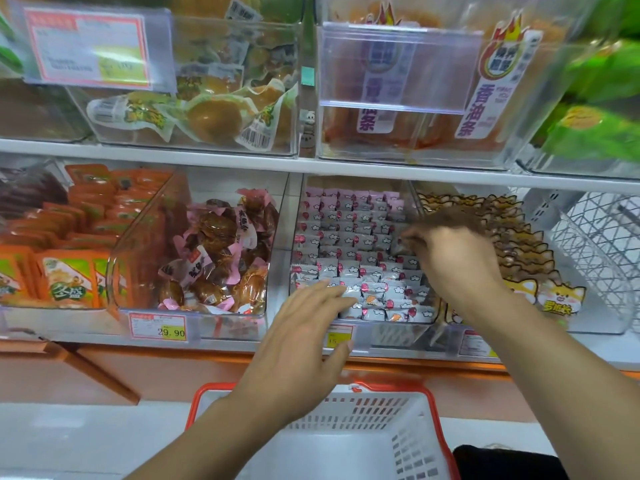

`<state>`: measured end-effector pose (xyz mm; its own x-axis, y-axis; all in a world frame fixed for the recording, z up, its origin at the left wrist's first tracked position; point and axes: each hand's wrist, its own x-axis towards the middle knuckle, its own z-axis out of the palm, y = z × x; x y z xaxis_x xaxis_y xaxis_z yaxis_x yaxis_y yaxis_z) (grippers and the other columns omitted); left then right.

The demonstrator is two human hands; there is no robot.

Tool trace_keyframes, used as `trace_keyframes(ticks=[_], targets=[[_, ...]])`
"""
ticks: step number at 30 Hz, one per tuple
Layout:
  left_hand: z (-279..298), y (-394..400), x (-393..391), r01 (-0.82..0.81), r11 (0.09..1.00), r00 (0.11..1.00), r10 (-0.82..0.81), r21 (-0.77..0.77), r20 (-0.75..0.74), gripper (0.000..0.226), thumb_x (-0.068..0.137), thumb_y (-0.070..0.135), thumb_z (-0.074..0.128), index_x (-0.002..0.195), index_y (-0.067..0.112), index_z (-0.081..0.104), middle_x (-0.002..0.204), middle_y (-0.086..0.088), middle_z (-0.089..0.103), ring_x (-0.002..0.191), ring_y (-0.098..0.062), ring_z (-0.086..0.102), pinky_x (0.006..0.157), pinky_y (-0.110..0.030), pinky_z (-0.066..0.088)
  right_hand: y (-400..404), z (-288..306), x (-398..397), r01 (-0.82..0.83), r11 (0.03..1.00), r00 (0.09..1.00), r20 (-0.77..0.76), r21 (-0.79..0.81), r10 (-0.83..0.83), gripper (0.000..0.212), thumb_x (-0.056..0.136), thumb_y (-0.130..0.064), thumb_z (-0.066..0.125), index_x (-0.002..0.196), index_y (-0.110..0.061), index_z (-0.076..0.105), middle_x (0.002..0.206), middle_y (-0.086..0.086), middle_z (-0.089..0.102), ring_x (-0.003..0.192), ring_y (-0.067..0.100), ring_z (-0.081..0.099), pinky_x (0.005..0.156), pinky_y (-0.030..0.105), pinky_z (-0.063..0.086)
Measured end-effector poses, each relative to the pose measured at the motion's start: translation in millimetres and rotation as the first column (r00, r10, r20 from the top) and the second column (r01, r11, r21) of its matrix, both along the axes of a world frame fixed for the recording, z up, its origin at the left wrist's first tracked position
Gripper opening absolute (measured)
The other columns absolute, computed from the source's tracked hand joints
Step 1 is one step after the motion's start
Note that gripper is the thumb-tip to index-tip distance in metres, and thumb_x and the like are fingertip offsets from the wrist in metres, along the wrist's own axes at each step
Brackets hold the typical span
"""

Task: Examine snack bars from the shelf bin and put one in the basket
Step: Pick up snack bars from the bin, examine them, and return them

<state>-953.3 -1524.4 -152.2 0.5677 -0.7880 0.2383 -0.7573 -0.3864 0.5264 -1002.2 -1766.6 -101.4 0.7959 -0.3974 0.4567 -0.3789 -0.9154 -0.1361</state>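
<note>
Shelf bin (408,202): a clear tray on the lower shelf, packed with rows of small grey-and-pink snack bars (349,268).
Right hand (450,258): reached into the bin's right side, fingers curled down among the bars; whether they gripped one cannot be told.
Left hand (304,337): fingers straight, spread, tips touching the front bars.
Basket (429,452): white with an orange rim, below the shelf.

Grey-and-pink snack bars (349,251) in rows in clear bin (398,327); white basket (412,441) below.

The snack bars (360,258) fill the shelf bin (356,323), with the basket (363,427) below at six o'clock.
</note>
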Motion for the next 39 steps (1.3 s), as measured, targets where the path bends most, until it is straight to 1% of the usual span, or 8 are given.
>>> trace_keyframes(ticks=[3, 6, 15, 21, 26, 29, 34, 39], targets=[[-3, -4, 0, 0.01, 0.999, 1.0, -0.01, 0.043, 0.009, 0.054, 0.096, 0.046, 0.059, 0.146, 0.042, 0.04, 0.155, 0.026, 0.031, 0.14, 0.013, 0.008, 0.103, 0.0, -0.019, -7, -10, 13, 0.001, 0.975, 0.943, -0.323, -0.221, -0.075, 0.031, 0.093, -0.019, 0.053, 0.115, -0.035, 0.069, 0.13, 0.001, 0.064, 0.131, 0.025, 0.044, 0.117, 0.042, 0.018], [-4, -6, 1, 0.011, 0.998, 1.0, -0.012, 0.054, 0.017, 0.051, 0.095, 0.047, 0.059, 0.143, 0.041, 0.044, 0.154, 0.024, 0.032, 0.142, 0.007, 0.009, 0.1, 0.002, -0.02, -10, -17, 23, -0.002, 0.968, 0.842, -0.523, -0.249, -0.132, 0.043, 0.091, -0.013, 0.046, 0.129, -0.03, 0.061, 0.146, 0.004, 0.055, 0.151, 0.026, 0.024, 0.123, 0.054, -0.004], [-4, -4, 3, 0.041, 0.997, 0.999, -0.042, 0.068, 0.013, 0.044, 0.095, 0.046, 0.059, 0.138, 0.041, 0.051, 0.152, 0.024, 0.032, 0.142, 0.006, 0.009, 0.098, 0.003, -0.017, -13, -5, 56, 0.178, 0.959, 0.851, -0.455, -0.222, -0.263, 0.063, 0.092, -0.008, 0.052, 0.15, -0.03, 0.042, 0.139, -0.003, 0.061, 0.147, 0.024, 0.032, 0.124, 0.055, -0.008], [-5, -3, 6, 0.045, 0.998, 0.999, -0.046, 0.041, 0.021, 0.041, 0.095, 0.044, 0.06, 0.135, 0.04, 0.054, 0.15, 0.024, 0.035, 0.14, 0.007, 0.014, 0.102, 0.001, -0.006, -14, -9, 63, 0.219, 0.942, 0.843, -0.437, -0.254, -0.313, 0.028, 0.095, -0.013, 0.055, 0.114, -0.027, 0.07, 0.118, 0.001, 0.071, 0.137, 0.024, 0.045, 0.124, 0.051, 0.001], [-3, -2, 4, 0.032, 0.999, 1.0, -0.032, 0.024, 0.0, 0.043, 0.096, 0.041, 0.06, 0.138, 0.039, 0.052, 0.152, 0.025, 0.033, 0.144, 0.007, 0.011, 0.11, -0.007, -0.003, -11, -2, 49, 0.3, 0.951, 0.95, -0.074, -0.073, -0.305, 0.031, 0.09, -0.011, 0.058, 0.12, -0.016, 0.062, 0.118, 0.013, 0.069, 0.126, 0.034, 0.054, 0.122, 0.053, 0.021], [3, -2, 4, -0.017, 0.998, 0.997, 0.012, -0.056, -0.081, 0.043, 0.096, 0.036, 0.062, 0.137, 0.044, 0.049, 0.146, 0.034, 0.033, 0.141, 0.016, 0.012, 0.109, -0.004, 0.0, -4, -2, 29, 0.196, 0.956, 0.926, 0.278, 0.217, -0.253, 0.012, 0.096, -0.013, 0.054, 0.105, -0.012, 0.062, 0.098, 0.012, 0.069, 0.099, 0.036, 0.062, 0.097, 0.046, 0.048], [17, -2, 5, -0.279, 0.898, 0.915, 0.141, -0.34, -0.379, 0.028, 0.091, 0.035, 0.067, 0.115, 0.046, 0.06, 0.116, 0.034, 0.06, 0.114, 0.013, 0.052, 0.09, 0.002, 0.037, 31, 4, -3, -0.084, 0.674, 0.769, 0.478, 0.734, -0.425, 0.006, 0.104, -0.022, 0.053, 0.098, -0.023, 0.051, 0.086, -0.006, 0.063, 0.074, 0.015, 0.064, 0.059, 0.017, 0.046], [23, 0, 11, -0.464, 0.787, 0.68, 0.022, -0.407, -0.733, 0.033, 0.085, 0.04, 0.069, 0.116, 0.03, 0.069, 0.102, 0.011, 0.076, 0.094, -0.006, 0.072, 0.08, -0.017, 0.056, 87, -8, -16, -0.363, -0.039, 0.833, 0.306, 0.931, -0.461, 0.011, 0.103, -0.014, 0.055, 0.105, -0.005, 0.062, 0.1, 0.014, 0.075, 0.074, 0.014, 0.075, 0.072, 0.031, 0.061]])
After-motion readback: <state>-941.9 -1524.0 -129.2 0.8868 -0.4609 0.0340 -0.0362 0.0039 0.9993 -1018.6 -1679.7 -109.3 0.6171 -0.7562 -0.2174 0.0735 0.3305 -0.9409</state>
